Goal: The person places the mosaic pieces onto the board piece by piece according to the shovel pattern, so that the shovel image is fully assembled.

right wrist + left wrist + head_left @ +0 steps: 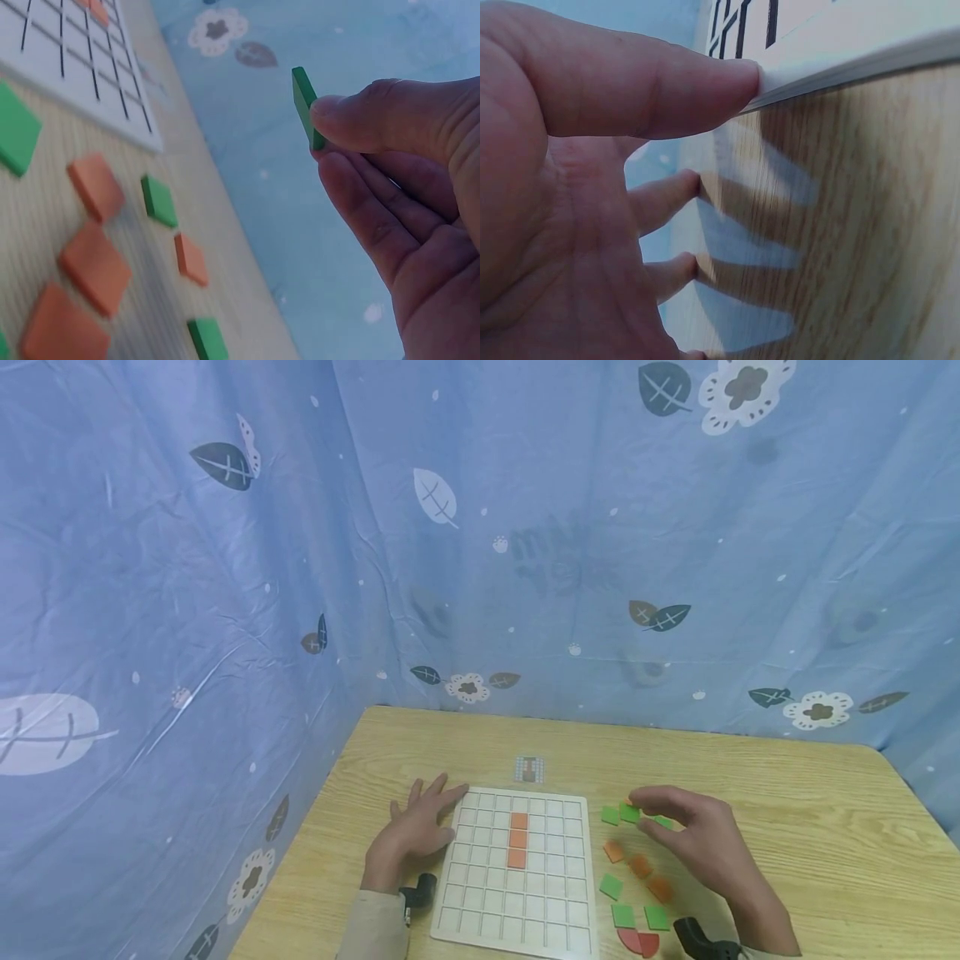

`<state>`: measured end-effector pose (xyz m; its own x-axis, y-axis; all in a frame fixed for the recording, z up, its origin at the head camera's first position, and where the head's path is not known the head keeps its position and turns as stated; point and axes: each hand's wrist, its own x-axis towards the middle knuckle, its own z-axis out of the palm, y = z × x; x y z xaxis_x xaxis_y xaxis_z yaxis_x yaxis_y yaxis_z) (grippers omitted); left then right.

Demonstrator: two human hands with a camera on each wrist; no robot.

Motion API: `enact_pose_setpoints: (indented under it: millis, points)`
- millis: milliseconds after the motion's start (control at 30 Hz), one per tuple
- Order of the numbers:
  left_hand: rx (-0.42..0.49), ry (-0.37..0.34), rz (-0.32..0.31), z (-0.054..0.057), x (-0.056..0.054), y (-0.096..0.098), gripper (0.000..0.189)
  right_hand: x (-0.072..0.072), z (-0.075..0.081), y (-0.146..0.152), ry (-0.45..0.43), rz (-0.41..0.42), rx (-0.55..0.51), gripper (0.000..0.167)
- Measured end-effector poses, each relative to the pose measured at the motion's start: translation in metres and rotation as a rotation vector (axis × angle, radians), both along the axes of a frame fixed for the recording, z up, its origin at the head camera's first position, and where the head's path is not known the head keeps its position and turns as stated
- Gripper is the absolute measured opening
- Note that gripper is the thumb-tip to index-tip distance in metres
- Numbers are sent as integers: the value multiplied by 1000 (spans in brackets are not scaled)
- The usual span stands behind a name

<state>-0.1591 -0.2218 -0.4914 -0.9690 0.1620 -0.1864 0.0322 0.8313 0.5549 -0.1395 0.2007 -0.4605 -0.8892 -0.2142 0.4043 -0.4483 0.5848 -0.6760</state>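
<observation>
My right hand point(693, 835) pinches a square green tile point(304, 105) between thumb and fingers, raised over the loose tiles right of the board. On the table, my left hand point(414, 831) lies with fingers spread. Its thumb point(667, 90) touches the edge of the white grid board point(480, 893). Three orange tiles point(517, 839) fill a vertical line of cells in the board's upper middle. Beside the board lie loose orange tiles point(96, 266) and green tiles point(159, 201), with an orange tile point(191, 259) close to the table's far side in the right wrist view.
A small printed card point(529, 769) with a grid pattern lies beyond the board. Red curved pieces point(638, 942) sit near the front, below several green tiles. A blue patterned curtain point(570, 543) hangs behind and left of the wooden table point(825, 827).
</observation>
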Motion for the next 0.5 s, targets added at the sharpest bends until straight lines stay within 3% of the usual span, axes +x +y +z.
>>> enact_pose_setpoints:
  millis: [500]
  points:
    - [-10, 0, -9, -2, -1, -1, 84, -22, 13, -41, -39, 96, -70, 34]
